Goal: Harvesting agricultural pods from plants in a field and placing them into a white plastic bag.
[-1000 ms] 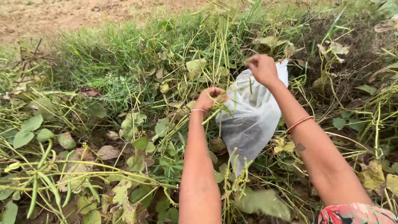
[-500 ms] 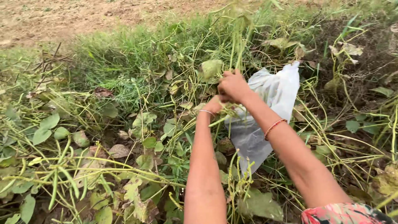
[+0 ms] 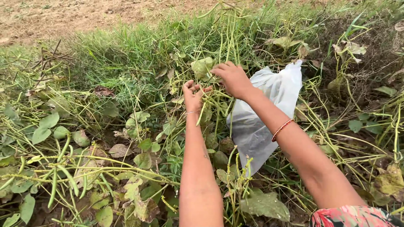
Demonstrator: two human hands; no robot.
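Both arms are reaching forward into a tangle of bean vines. The left hand (image 3: 192, 96) is curling its fingers around thin green stems and a slim pod (image 3: 202, 114) that is hanging down just beside the wrist; the grip looks closed on them, though the leaves are hiding part of it. The right hand (image 3: 232, 78) is lying palm down, touching the vines close to the left hand, its fingers bending into the stalks; I cannot tell whether it is pinching anything. A white plastic bag (image 3: 265, 122) is hanging beneath the right forearm, its top edge sticking up behind the arm. A red bangle (image 3: 282, 129) is sitting on the right forearm and a thin band (image 3: 191, 112) on the left wrist. Long green pods (image 3: 63, 176) are lying over leaves at lower left. Grass (image 3: 118, 54) and bare soil (image 3: 84, 14) are stretching beyond.
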